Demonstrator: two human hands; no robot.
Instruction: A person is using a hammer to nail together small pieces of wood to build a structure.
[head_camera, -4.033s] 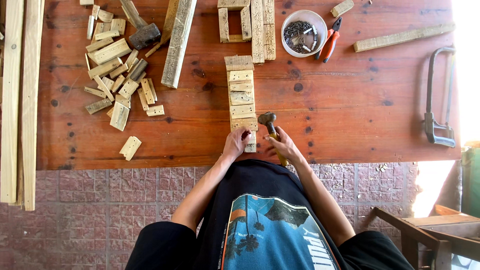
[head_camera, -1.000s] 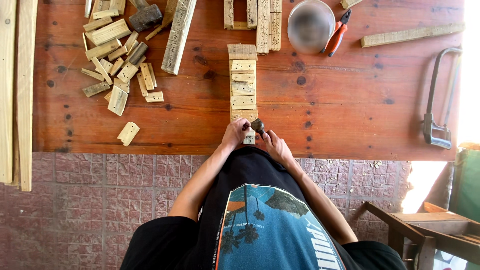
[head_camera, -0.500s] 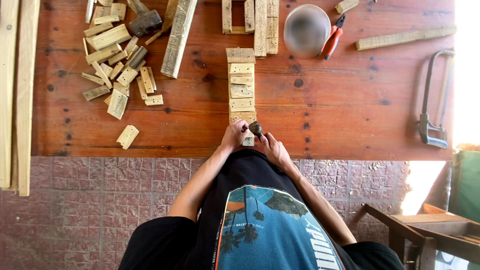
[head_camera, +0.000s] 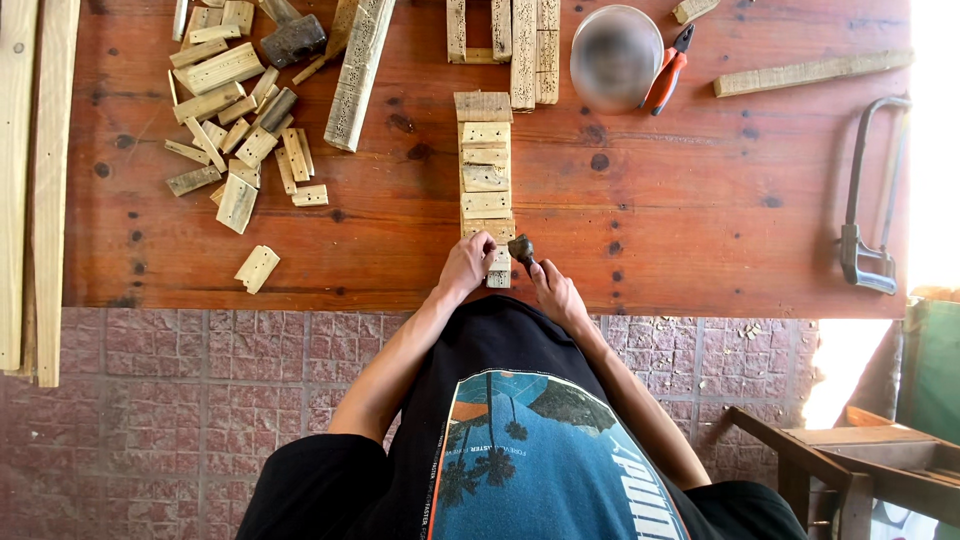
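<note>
Hammer (head_camera: 521, 247) sits gripped in my right hand (head_camera: 556, 293) at frame centre; left hand (head_camera: 467, 265), fingers curled, pins the slat strip (head_camera: 485, 180). I judge four blocks fastened, the nearest unfinished.

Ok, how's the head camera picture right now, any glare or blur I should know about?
Head view: the right edge is blown out white by sunlight beside the hacksaw; the round bowl looks smeared, its contents unreadable; the table, the wood strip, the hammer and both hands, left hand and right hand, are evenly lit and sharp.
</note>
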